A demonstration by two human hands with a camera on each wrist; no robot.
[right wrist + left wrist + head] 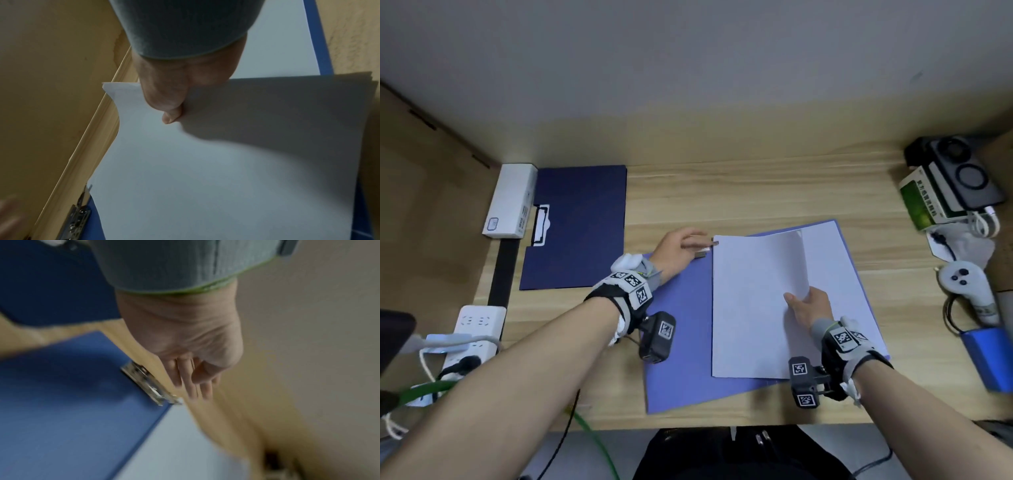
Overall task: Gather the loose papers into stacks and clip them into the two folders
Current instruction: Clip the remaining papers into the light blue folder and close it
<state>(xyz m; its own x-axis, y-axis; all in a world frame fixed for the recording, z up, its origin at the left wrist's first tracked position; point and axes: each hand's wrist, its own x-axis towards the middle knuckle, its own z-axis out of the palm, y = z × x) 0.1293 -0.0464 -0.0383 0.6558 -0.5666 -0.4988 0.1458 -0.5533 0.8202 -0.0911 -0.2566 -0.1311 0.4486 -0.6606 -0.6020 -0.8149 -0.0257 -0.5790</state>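
An open light-blue folder (678, 342) lies in the middle of the desk, with a stack of white papers (750, 308) on its right half. My right hand (803, 305) pinches the stack, thumb on top (172, 113), and lifts its right part into a curl. My left hand (685, 248) reaches with straight fingers (193, 381) to the metal clip (703, 249) at the far end of the folder's spine; the blur hides whether it touches. A closed dark-blue folder (578, 226) with its own clip lies at the back left.
A white box (512, 202) and a power strip (472, 339) with cables line the left edge. At the right sit stacked boxes with a power bank (955, 181), a white controller (962, 284) and a blue container (989, 356). A wall stands behind the desk.
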